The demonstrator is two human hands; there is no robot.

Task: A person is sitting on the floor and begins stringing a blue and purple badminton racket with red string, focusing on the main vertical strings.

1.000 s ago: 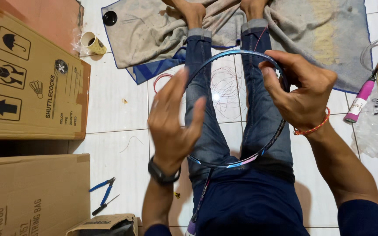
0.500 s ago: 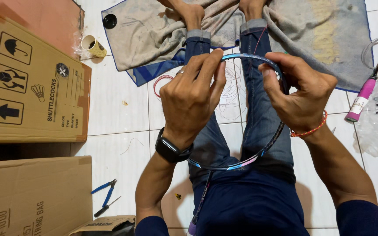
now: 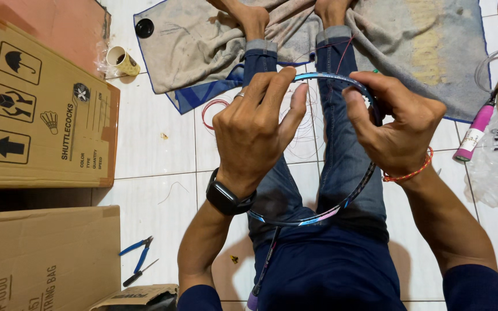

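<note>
A dark blue racket frame (image 3: 350,193) with no strings lies over my lap, its head above my jeans-clad legs. My left hand (image 3: 257,129), with a black watch on its wrist, curls its fingers over the top left of the frame's hoop. My right hand (image 3: 396,126), an orange band at its wrist, grips the top right of the hoop, thumb on the rim. Thin string loops (image 3: 304,124) hang loosely inside the hoop between both hands.
Two brown cardboard boxes (image 3: 41,115) stand at the left. Blue-handled pliers (image 3: 136,256) lie on the white tiles beside the lower box. A grey cloth (image 3: 422,52) is under my feet, a paper cup (image 3: 121,60) beside it. Other rackets with a pink grip (image 3: 476,129) lie right.
My left hand has moved up from the hoop's left side to its top and closed its fingers on the rim. The right hand has kept its grip.
</note>
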